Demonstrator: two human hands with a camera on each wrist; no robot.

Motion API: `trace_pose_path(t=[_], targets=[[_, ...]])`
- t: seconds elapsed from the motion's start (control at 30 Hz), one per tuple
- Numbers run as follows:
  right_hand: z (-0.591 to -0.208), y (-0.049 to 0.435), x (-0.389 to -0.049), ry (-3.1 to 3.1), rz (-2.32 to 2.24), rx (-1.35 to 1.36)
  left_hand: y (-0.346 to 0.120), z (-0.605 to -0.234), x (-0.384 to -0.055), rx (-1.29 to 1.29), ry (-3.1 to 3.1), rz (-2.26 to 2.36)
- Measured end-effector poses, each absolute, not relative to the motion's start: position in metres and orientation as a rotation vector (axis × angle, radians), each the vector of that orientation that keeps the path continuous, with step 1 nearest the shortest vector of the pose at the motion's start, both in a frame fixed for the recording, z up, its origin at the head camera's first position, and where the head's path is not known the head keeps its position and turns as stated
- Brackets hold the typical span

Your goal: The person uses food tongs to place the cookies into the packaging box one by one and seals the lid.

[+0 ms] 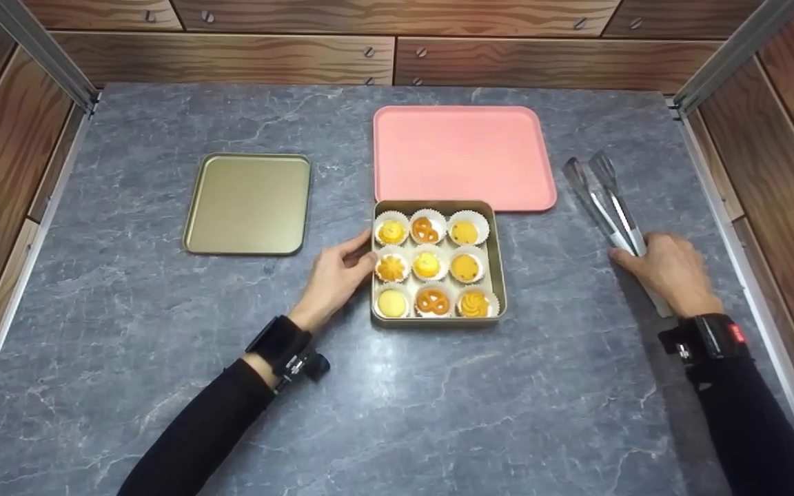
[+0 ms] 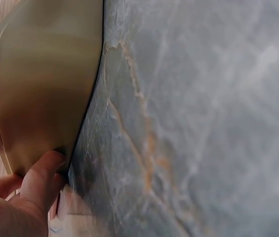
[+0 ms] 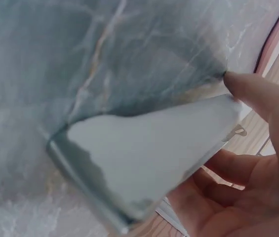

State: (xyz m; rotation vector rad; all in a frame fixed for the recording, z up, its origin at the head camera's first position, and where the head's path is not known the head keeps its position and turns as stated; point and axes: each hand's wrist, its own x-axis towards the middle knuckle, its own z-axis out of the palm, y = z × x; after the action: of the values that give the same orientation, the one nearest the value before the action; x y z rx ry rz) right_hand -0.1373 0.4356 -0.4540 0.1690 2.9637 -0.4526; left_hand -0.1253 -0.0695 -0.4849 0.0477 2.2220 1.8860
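Note:
A square gold tin [image 1: 504,275] holds several small yellow and orange pastries [image 1: 431,265] in white paper cups. My left hand [image 1: 338,275] touches the tin's left side. In the left wrist view its fingertips [image 2: 50,160] rest on the tin's outer wall [image 2: 45,89], with another finger near the rim. Over on the right, my right hand [image 1: 673,269] holds metal tongs [image 1: 607,196] by the handle end, their heads pointing away from me. In the right wrist view the thumb [image 3: 255,94] is on one side of the broad tongs handle [image 3: 144,148] and curled fingers are on the other.
A pink tray [image 1: 462,155] lies behind the tin, its front edge close to the tin's back rim. To the left lies a square gold lid [image 1: 249,203]. Grey marbled tabletop [image 1: 397,413] runs between wood-patterned panels [image 1: 231,58] at the back and sides.

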Motion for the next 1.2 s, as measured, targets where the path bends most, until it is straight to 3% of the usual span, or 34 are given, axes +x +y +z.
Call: trace_pose_path(t=[0.3, 0.53, 0.7, 1.2], targets=[[-0.439, 0.402, -0.117, 3.269, -0.476, 0.176, -0.07, -0.485, -0.122, 0.064, 2.32, 1.788], [-0.434, 0.341, -0.106, 3.402, -0.68, -0.34, -0.075, -0.483, -0.12, 0.13, 2.428, 1.684], [-0.434, 0.306, -0.099, 3.28, -0.732, -0.528, -0.088, -0.483, -0.12, 0.175, 2.506, 1.647], [-0.427, 0.265, -0.089, 3.21, -0.846, -0.585, -0.198, -0.463, -0.183, 0.004, 3.084, 1.185]])
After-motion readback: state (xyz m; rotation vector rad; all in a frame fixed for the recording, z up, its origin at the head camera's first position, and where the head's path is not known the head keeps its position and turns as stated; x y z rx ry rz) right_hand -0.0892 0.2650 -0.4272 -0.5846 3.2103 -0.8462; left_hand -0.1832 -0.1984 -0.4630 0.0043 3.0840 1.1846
